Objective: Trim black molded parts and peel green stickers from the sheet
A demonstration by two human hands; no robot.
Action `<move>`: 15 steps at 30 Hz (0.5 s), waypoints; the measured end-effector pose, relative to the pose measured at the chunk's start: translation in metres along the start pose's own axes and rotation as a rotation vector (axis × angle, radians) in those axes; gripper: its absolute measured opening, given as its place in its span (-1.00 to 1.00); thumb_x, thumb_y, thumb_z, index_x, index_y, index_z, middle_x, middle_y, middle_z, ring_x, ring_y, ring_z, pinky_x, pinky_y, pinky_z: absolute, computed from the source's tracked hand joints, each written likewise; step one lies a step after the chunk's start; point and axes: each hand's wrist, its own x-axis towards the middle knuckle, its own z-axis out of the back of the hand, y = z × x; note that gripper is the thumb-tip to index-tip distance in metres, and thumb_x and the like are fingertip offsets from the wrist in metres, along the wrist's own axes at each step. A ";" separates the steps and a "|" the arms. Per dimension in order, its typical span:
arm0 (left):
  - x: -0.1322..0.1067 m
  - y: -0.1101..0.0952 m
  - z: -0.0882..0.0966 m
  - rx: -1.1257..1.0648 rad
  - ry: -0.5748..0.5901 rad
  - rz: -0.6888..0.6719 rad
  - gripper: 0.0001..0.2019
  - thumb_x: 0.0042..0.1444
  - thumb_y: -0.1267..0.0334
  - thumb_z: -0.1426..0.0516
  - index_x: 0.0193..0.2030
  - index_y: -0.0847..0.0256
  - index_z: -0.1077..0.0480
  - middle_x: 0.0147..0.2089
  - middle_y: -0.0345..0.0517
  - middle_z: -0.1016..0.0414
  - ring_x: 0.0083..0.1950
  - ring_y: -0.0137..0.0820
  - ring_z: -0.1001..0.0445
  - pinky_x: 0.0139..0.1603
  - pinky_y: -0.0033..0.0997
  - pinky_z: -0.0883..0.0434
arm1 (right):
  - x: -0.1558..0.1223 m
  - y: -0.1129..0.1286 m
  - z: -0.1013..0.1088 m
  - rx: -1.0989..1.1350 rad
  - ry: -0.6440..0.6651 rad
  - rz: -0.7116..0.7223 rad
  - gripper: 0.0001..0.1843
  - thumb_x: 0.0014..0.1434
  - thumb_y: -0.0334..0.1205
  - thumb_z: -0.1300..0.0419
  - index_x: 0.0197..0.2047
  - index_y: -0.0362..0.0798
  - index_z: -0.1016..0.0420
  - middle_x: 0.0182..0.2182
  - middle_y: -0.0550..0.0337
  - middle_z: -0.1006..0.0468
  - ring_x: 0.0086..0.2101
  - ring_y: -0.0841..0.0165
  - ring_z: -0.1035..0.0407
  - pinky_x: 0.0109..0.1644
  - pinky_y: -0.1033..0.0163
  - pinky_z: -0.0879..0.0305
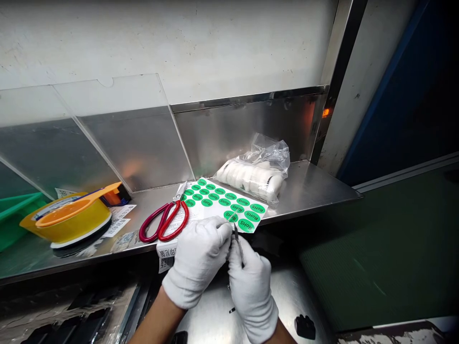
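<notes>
Both of my hands wear white gloves and meet at the front edge of the metal shelf. My left hand [201, 260] is closed, its fingertips pinching something too small to name. A thin dark pointed tool [235, 231] sticks up from my right hand [252, 284], whose fingers are wrapped round it; its lower part is hidden. Just behind the hands lies a sheet of green oval RoHS stickers [225, 199]. Red-handled scissors [167, 220] rest over the sheet's left side, their blades pointing away from me.
A clear plastic bag of white rolls [251, 174] sits behind the stickers. To the left are a yellow tape dispenser [77, 220], small printed labels [120, 220] and a green bin [17, 220]. Clear panels [125, 134] lean on the wall. Below, a black part [305, 327] lies on metal.
</notes>
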 end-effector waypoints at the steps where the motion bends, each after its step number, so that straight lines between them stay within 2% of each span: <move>1: 0.000 0.000 -0.001 0.000 -0.006 -0.002 -0.86 0.16 0.41 -0.08 -0.33 0.27 -0.46 -0.37 -0.03 -0.56 -0.37 -0.23 -0.55 -0.37 -0.23 -0.52 | 0.001 0.000 -0.001 0.001 0.004 -0.004 -0.54 0.37 -0.12 0.09 -0.12 -0.16 -0.60 -0.55 0.03 -0.60 -0.60 0.28 -0.44 -0.51 0.25 -0.16; 9: 0.000 0.001 -0.001 -0.026 -0.034 0.009 -0.84 0.19 0.38 -0.05 -0.34 0.24 -0.46 -0.37 -0.07 -0.56 -0.35 -0.32 -0.54 -0.29 -0.32 -0.51 | 0.004 0.001 -0.004 0.017 0.006 -0.028 -0.55 0.37 -0.11 0.10 -0.09 -0.12 -0.58 -0.46 -0.02 -0.64 -0.56 0.26 -0.48 -0.47 0.26 -0.19; 15: 0.000 -0.001 0.001 -0.055 -0.051 0.049 -0.82 0.18 0.39 -0.04 -0.35 0.21 -0.46 -0.38 -0.07 -0.57 -0.32 -0.32 -0.55 -0.27 -0.35 -0.49 | -0.004 -0.005 -0.005 -0.018 0.002 0.001 -0.51 0.38 -0.13 0.12 -0.26 -0.16 -0.59 -0.60 0.03 -0.57 -0.63 0.27 -0.42 -0.53 0.23 -0.10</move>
